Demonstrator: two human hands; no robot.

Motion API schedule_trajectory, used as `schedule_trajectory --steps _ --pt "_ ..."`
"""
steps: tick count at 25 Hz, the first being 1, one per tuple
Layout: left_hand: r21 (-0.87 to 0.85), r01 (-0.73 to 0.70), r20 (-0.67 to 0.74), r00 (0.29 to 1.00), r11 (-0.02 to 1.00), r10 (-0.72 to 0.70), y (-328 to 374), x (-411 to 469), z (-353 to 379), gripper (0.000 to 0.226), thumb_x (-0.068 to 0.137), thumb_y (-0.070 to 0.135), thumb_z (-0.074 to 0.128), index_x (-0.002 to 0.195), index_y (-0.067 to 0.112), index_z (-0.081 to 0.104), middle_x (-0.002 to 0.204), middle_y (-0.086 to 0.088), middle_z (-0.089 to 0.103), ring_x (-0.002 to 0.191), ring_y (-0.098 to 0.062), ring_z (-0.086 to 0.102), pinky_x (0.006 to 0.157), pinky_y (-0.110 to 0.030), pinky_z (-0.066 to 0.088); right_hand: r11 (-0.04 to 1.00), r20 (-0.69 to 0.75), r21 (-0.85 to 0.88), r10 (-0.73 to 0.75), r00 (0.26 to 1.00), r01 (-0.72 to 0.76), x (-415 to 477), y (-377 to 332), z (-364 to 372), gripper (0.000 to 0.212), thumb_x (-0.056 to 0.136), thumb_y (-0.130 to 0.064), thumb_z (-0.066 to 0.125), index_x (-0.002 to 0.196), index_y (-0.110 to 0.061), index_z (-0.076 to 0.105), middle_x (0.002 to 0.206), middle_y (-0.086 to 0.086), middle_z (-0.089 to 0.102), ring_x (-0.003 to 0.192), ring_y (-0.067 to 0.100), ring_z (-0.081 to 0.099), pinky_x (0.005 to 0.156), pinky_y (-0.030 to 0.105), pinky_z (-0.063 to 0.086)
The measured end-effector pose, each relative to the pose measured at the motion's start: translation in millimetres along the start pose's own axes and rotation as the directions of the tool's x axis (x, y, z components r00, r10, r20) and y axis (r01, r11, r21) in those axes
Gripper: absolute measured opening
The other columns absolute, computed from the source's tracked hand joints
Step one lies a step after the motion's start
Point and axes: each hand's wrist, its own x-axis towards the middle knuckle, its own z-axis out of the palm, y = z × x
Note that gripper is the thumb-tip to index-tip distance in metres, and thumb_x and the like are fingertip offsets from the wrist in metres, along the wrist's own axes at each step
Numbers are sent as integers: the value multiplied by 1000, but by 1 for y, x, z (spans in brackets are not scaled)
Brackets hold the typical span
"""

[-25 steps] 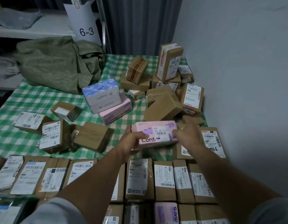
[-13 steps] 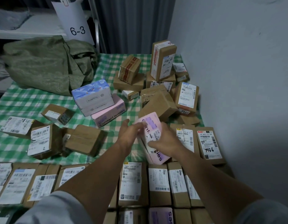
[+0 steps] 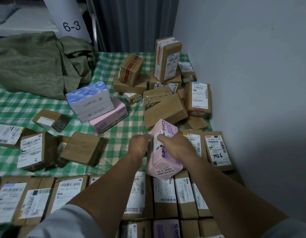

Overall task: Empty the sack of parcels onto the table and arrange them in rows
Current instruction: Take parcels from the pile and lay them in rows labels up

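Both hands hold a pink contact-lens box (image 3: pixel 161 160), label up and tilted, its long side pointing away from the person. It hangs just left of the parcel marked 7936 (image 3: pixel 217 150), with one labelled brown parcel (image 3: pixel 194 141) between them. The right hand (image 3: pixel 176 146) clamps over the box's top, fingers close together and curled across the far upper edge. The left hand (image 3: pixel 139 146) presses the left side with bent fingers whose tips are hidden. The green sack (image 3: pixel 37 69) lies slumped far to the left of the 7936 parcel and beyond it, and looks emptied, so the step in hand is probably arranging. This box seems bound for the second row, which the 7936 parcel starts. The full row (image 3: pixel 164 193) lies nearer the person than that parcel, and a loose heap (image 3: pixel 166 93) waits beyond it. The next move likely calls for levelling the box, squaring it with the 7936 parcel's long edge, and setting it flush against the brown neighbour on the checked cloth (image 3: pixel 114 133).
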Motion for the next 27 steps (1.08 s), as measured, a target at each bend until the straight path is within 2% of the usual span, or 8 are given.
schedule_trajectory --steps 3,6,8,11,16,21,24,27 --pt "24 -11 -6 1000 1000 11 1 -4 3 12 93 9 61 104 5 63 87 -5 63 77 -16 57 67 -27 46 998 -30 -48 39 999 -41 8 2 0 68 75 -65 62 120 -18 43 96 0 64 89 22 63 82 37 50" --pt "40 -30 22 999 999 29 2 -4 5 15 95 5 58 109 7 63 87 2 61 77 -9 54 59 -26 40 994 -114 -105 16 993 -28 19 -3 6 74 74 -65 65 124 -17 40 106 3 63 96 27 64 82 38 51" --pt "82 -23 42 999 996 20 -2 -1 6 18 95 5 57 112 5 64 88 1 62 77 -8 56 58 -25 41 984 -142 -178 -13 990 -13 24 -3 15 83 77 -63 68 134 -13 36 120 8 58 107 31 61 83 39 49" --pt "114 10 49 999 993 -15 -12 5 9 15 94 0 52 99 6 64 85 -3 63 74 -12 56 65 -25 46 971 -143 -240 -56 988 20 25 6 29 95 80 -62 69 147 -6 30 143 15 46 126 36 51 95 42 48" --pt "127 44 61 997 991 -53 -22 17 13 12 90 2 59 98 9 65 98 -11 69 85 -23 59 75 -35 43 913 -168 -406 -116 979 39 36 14 20 64 87 -49 65 135 -10 49 139 17 47 130 36 43 97 44 44" --pt "148 73 55 995 986 -82 -12 31 15 14 94 4 55 105 4 63 96 -9 69 78 -19 61 68 -32 47 955 -204 -293 -113 973 50 70 0 -6 35 92 -28 58 121 -8 57 132 18 52 127 38 45 96 43 44" --pt "111 27 -10 1000 993 -26 1 47 20 11 98 7 53 94 9 63 83 -3 65 73 -16 57 68 -31 45 938 -178 -336 -150 973 84 91 -7 -14 32 94 -17 53 123 -6 58 129 18 57 122 37 50 97 40 43" --pt "96 -25 -102 994 995 35 9 69 26 19 98 12 54 114 4 61 83 -1 62 77 -18 58 71 -31 46 934 -172 -348 -153 973 86 117 -8 -17 37 95 -16 52 130 -6 55 135 19 54 127 39 48 102 42 43"
